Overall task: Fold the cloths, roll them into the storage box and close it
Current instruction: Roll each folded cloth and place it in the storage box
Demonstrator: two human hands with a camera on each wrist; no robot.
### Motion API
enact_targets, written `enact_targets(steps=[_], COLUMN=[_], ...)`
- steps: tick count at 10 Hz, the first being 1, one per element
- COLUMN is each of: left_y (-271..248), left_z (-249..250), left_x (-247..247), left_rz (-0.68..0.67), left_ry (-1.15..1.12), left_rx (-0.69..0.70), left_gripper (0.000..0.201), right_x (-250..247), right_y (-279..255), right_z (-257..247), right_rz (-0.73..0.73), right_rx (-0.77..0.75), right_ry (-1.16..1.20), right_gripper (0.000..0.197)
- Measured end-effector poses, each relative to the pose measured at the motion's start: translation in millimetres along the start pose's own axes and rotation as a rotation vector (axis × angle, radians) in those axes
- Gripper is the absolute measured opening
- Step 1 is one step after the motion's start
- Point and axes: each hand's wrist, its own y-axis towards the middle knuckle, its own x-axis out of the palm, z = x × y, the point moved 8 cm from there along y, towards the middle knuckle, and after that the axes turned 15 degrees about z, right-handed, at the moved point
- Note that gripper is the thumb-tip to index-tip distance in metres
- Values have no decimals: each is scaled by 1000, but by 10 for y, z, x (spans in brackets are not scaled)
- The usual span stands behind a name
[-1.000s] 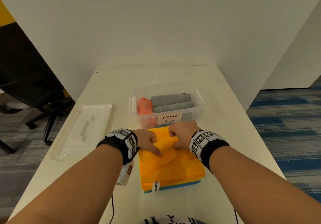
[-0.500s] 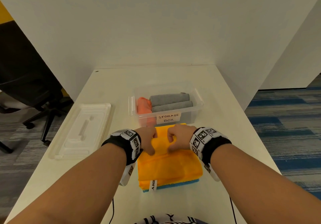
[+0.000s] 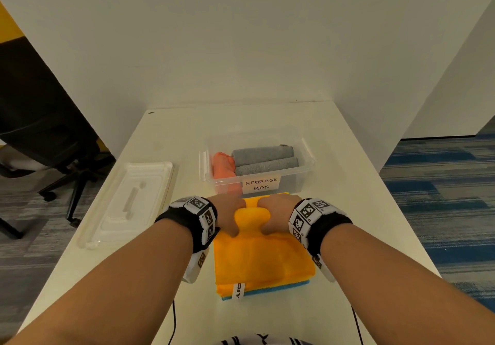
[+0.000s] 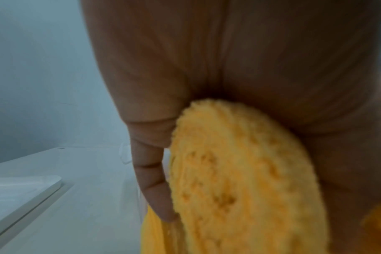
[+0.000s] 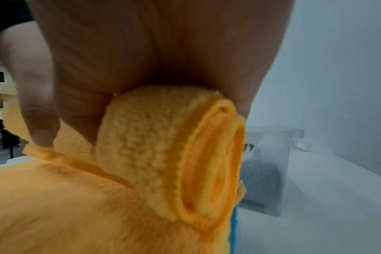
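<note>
A folded orange cloth (image 3: 263,260) lies on a blue cloth (image 3: 278,288) on the white table (image 3: 348,184). Its far end is curled into a roll (image 3: 251,214) just in front of the clear storage box (image 3: 305,154). My left hand (image 3: 229,217) and right hand (image 3: 277,216) both grip that roll, fingers curled over it. The wrist views show the roll's ends, left (image 4: 228,180) and right (image 5: 174,154), under each palm. The box holds two grey rolls (image 3: 263,159) and a salmon roll (image 3: 222,165).
The clear lid (image 3: 128,201) lies flat on the table to the left of the box. White partition walls stand behind and to the right. An office chair (image 3: 53,135) stands on the floor at the left.
Both hands have drawn the cloth's far end over into a tighter roll. The flat part of the orange cloth now shows fewer wrinkles.
</note>
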Motion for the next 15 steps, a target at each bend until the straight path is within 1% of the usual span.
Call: enact_targets(steps=[1,2,3,4,5,6,7,8,9,10,11,12,13,14,15], left_y=[27,76,131,198,275,399,588,740,889,1043,1154,1164,1150,1336,1438], left_z=[-53,-69,-109,-152,-159,-172,-193,-250,-279,-276,-235,-157,-85,-188,-235], left_x=[-153,-272,-367,-519,-751,-894,-937,-946,-920,-822,-744,-693,-663,-461,-236], left_rz=[35,46,49,115,248,321,323,320,309,249,160,6,-129,-138,-246], left_ry=[-85,-117,-125,-174,-182,-118,-59,24,66,136,203,265,398,326,343], left_rx=[-24,-4,-19,-29,-45,-64,-113,-172,-190,-190,-150,-115,-80,-93,-62], left_gripper=[64,66,60,48,40,35,35,32,31,34,37,40,40,42,49], right_x=[-131,-288,-444,-610,-784,-876,-876,-818,-785,-714,-653,-554,-459,-422,-373], right_y=[38,80,124,156,181,240,351,458,570,686,783,828,835,842,840], right_z=[67,175,293,398,541,653,739,809,871,928,986,1029,1054,1096,1152], right_rz=[80,165,241,333,493,628,667,648,626,553,440,220,97,104,74], right_rx=[17,50,90,142,196,232,255,263,258,255,272,310,314,334,347], right_ry=[35,23,-9,2,-6,-23,-13,-10,-13,-22,-43,-100,-153,-118,-164], right_gripper=[36,36,37,32,36,32,33,40,45,44,34,21,22,22,15])
